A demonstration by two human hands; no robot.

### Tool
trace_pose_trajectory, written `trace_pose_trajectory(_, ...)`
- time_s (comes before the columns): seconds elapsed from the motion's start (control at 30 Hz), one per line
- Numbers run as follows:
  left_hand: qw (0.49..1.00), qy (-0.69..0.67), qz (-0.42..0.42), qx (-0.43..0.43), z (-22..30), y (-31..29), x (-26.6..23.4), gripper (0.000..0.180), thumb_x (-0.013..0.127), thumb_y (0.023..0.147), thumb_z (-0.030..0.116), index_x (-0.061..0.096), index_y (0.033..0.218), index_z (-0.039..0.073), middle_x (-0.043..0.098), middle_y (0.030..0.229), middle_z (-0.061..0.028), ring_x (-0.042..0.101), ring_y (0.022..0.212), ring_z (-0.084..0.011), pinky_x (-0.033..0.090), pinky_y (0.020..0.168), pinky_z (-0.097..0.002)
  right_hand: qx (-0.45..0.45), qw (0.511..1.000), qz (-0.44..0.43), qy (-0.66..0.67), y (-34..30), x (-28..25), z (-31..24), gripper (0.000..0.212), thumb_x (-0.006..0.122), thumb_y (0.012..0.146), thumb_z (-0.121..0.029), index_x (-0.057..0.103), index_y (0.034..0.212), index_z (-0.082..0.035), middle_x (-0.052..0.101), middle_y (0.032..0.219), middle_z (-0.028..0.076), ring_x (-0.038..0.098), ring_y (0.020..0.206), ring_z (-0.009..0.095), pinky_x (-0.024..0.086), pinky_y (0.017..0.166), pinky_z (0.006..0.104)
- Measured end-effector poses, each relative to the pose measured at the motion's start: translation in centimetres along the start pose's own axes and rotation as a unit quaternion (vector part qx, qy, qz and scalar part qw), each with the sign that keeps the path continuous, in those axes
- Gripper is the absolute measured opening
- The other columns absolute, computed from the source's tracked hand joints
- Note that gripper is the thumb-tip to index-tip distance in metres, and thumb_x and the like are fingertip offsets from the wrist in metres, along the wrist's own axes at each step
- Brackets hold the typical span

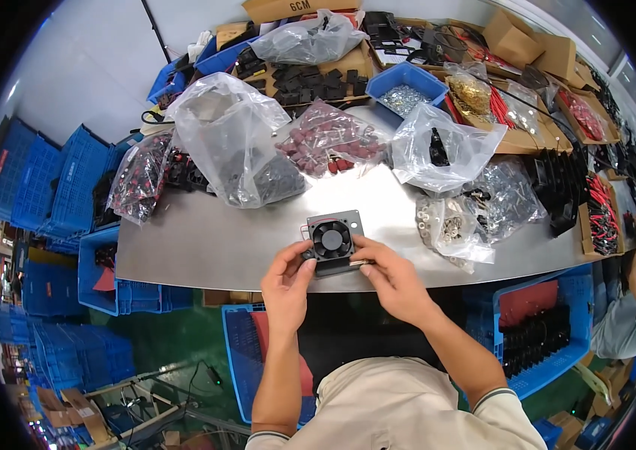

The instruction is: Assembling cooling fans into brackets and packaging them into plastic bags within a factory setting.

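Observation:
A small black cooling fan lies on a dark grey metal plate with holes, at the front edge of the steel table. Thin red wire shows at the fan's left side. My left hand pinches the fan's lower left corner between thumb and fingers. On the other side, my right hand has its index finger against the fan's right edge. Between its thumb and fingers sits a small slim metal piece, its exact kind too small to make out.
Clear bags of maroon parts, dark parts and washers ring the steel table. A blue bin of small metal hardware stands behind. Blue crates flank me below. Another person is at far right.

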State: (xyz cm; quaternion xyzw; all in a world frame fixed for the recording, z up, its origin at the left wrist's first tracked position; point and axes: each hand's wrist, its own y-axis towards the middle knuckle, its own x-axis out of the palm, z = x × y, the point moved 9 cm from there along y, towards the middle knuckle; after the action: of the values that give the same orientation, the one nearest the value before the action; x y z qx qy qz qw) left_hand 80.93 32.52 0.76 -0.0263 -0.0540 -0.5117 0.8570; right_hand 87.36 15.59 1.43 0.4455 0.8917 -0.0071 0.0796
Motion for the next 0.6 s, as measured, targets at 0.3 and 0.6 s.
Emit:
trace_pose_trajectory(0.3, 1.0, -0.01, 0.004, -0.007, -0.4, -0.3, -0.6, 0.027, 0.058, 0.086, -0.005, 0.059, 0.114, -0.002, 0.056, 0.116, -0.0064, 0.053, 0.109, -0.0142, 0.04, 0.097, -0.0262, 0.029, 0.996, 0.04, 0.079, 0.7, -1.5, 0.6, 0.024, 0.045, 0.092, 0.004, 0.054, 0.113, 0.001, 0.05, 0.133, 0.013, 0.05, 0.115, 0.016, 0.037, 0.098, 0.0274)
trace_pose_trajectory(0.6, 0.999, -0.031, -0.009, 0.005, 0.4, -0.2, -0.1, 0.028, 0.058, 0.086, -0.007, 0.059, 0.113, -0.002, 0.058, 0.116, -0.0076, 0.055, 0.106, -0.0141, 0.042, 0.095, -0.0273, 0.049, 0.994, 0.029, 0.089, 0.7, -1.1, 1.1, 0.022, 0.046, 0.093, 0.002, 0.054, 0.113, 0.001, 0.051, 0.132, 0.012, 0.051, 0.112, 0.014, 0.039, 0.094, 0.0254)
